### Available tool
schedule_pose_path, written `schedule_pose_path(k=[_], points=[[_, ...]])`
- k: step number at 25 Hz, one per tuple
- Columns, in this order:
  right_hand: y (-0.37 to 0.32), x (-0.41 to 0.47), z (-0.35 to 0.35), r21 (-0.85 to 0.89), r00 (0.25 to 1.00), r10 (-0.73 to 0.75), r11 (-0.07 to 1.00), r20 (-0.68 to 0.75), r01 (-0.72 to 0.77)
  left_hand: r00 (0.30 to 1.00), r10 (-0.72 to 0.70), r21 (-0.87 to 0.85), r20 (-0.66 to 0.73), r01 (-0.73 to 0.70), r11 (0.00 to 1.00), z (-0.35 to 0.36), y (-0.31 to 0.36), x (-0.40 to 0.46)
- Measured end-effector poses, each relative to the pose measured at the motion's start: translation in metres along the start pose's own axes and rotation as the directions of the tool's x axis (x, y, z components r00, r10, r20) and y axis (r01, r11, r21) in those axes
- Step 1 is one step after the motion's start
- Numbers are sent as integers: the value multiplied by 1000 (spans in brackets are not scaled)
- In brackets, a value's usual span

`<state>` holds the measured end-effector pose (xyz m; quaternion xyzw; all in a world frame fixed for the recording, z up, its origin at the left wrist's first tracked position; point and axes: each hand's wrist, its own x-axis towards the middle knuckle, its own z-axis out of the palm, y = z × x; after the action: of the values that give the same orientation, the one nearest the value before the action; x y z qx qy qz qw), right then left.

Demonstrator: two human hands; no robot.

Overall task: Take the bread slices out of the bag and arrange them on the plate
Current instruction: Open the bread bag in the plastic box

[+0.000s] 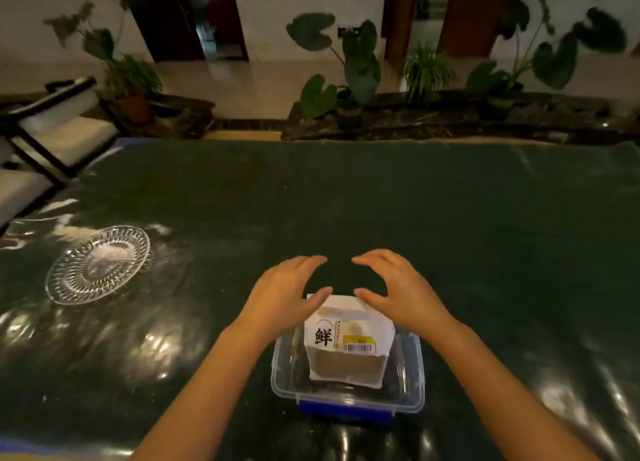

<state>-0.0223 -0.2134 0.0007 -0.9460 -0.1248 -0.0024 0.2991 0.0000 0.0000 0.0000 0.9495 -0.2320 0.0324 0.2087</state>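
Observation:
A white bread bag (348, 348) with a black printed character and a yellow barcode label stands inside a clear plastic box (412, 384) with a blue latch, near the table's front edge. Bread shows through the bag's lower part. My left hand (284, 294) and my right hand (398, 287) hover over the far top of the bag, one on each side, fingers spread and curved toward each other, holding nothing. A clear ribbed glass plate (98, 265) lies bare on the table to the left, well away from both hands.
The table (450, 218) is covered with a dark green glossy sheet that wrinkles near the edges. A chair (59, 128) stands beyond the far left corner. Potted plants (356, 69) line the floor behind the table's far edge.

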Motion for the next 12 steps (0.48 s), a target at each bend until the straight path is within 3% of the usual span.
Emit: schedule_pose_path(k=[5,9,12], points=[[11,-18,27,102,983,176,978,51,-180,985,22,-134,173,1,991,35,-15,-17],[17,-19,37,188,965,263,948,-11,-256,985,0,-239,170,41,970,53,-16,-8],[20,-21,37,182,977,211,960,30,-213,989,-37,-289,142,77,954,58,-15,-2]])
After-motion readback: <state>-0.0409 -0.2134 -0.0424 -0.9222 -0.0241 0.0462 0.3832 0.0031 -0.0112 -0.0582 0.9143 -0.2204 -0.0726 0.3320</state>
